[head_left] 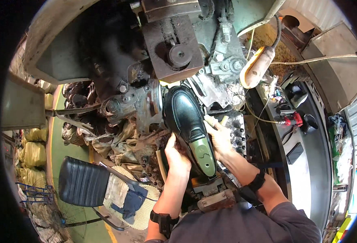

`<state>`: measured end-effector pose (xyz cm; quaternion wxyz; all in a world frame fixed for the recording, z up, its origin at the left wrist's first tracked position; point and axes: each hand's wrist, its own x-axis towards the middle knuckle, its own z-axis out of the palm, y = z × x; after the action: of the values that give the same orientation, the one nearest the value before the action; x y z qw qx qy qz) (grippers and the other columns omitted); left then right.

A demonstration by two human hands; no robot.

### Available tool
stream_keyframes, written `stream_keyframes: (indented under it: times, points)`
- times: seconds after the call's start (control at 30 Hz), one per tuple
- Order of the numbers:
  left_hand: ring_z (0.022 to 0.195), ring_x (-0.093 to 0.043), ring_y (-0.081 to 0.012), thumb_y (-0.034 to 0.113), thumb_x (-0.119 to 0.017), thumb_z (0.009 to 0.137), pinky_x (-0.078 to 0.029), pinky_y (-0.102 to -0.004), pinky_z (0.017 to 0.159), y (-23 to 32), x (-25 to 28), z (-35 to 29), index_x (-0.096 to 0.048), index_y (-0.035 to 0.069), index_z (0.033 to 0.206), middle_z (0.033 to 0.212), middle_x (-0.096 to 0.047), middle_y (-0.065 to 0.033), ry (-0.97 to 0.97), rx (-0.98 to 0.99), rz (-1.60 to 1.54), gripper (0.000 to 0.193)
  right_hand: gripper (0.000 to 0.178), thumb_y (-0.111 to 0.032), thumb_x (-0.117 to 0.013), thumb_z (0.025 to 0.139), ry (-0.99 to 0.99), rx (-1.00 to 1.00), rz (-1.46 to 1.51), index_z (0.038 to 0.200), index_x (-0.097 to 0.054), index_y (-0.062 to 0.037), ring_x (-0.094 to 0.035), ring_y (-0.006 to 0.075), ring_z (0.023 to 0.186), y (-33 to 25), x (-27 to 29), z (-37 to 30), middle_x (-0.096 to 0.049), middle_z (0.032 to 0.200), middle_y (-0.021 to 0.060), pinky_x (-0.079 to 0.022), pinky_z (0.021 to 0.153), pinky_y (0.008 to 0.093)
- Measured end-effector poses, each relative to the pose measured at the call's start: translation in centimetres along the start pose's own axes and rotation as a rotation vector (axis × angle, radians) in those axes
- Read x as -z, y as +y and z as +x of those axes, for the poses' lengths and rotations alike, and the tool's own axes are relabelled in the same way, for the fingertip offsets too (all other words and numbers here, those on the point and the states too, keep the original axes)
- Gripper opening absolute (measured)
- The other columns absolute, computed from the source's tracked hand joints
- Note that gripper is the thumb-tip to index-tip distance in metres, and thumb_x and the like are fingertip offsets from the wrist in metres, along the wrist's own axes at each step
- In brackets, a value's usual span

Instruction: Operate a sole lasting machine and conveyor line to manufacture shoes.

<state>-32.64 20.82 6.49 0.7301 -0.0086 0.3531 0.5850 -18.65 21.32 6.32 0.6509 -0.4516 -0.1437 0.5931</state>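
A black leather shoe upper (185,114), stretched over a green shoe last (203,158), sits toe-forward at the mouth of a shoe-making machine (174,52). Its toe lies just below the machine's dark metal block. My left hand (177,158) grips the left side of the shoe; its thumb shows and the other fingers are hidden beneath. On the opposite side my right hand (221,141) is closed against the shoe's edge, with something pale at its fingertips that I cannot make out. The green heel end points toward me, between my wrists.
Metal plates (148,109) flank the shoe closely. A hanging lamp (257,68) is at the upper right. At the right, a bench (308,178) carries a phone-like dark slab (294,153) and a red tool (294,119). A black-backed chair (83,182) stands at the lower left.
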Motion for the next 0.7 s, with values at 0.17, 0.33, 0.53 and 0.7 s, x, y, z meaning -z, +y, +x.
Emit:
stream_keyframes:
  times: [0.17,0.33,0.53,0.7]
  points:
    - [0.105,-0.065,-0.0205,0.026,-0.056,0.099,-0.05,-0.0357,0.095,-0.2,0.8,1.0,-0.067,0.005,0.112,0.115,-0.07,-0.0076,-0.019,-0.015,-0.03,0.027,0.04,-0.004,-0.071,0.09,0.005,-0.048,0.042,0.127,-0.06,0.0038,-0.059,0.0139,0.103,-0.5,-1.0,-0.2,-0.064,0.118,0.0053,-0.048,0.095,0.0263]
    - [0.104,-0.066,-0.0206,0.026,-0.054,0.1,-0.051,-0.0353,0.093,-0.3,0.8,1.5,-0.067,0.004,0.114,0.115,-0.07,-0.0082,0.026,-0.056,-0.028,0.029,0.041,-0.005,-0.07,0.091,-0.021,-0.008,0.034,0.13,-0.059,0.0033,-0.058,0.0139,0.107,0.3,-0.9,0.2,-0.063,0.121,0.0052,-0.045,0.099,0.0264]
    - [0.088,-0.067,-0.0163,0.028,-0.06,0.099,-0.053,-0.0293,0.079,-0.5,0.9,1.8,-0.067,0.005,0.107,0.102,-0.072,-0.0052,0.071,-0.084,-0.026,0.026,0.037,-0.006,-0.072,0.089,-0.038,-0.001,0.095,0.124,-0.061,0.0,-0.056,0.0132,0.109,1.6,-0.2,1.0,-0.063,0.117,0.0033,-0.043,0.1,0.028]
    - [0.056,-0.052,-0.0059,0.03,-0.073,0.093,-0.039,-0.0192,0.052,-1.3,3.0,3.2,-0.062,0.01,0.088,0.073,-0.063,0.0034,0.157,-0.212,0.087,0.023,0.036,-0.007,-0.077,0.085,0.052,0.026,0.112,0.118,-0.064,-0.0043,-0.06,0.0137,0.101,3.1,0.3,1.9,-0.065,0.108,0.0008,-0.05,0.09,0.0298]
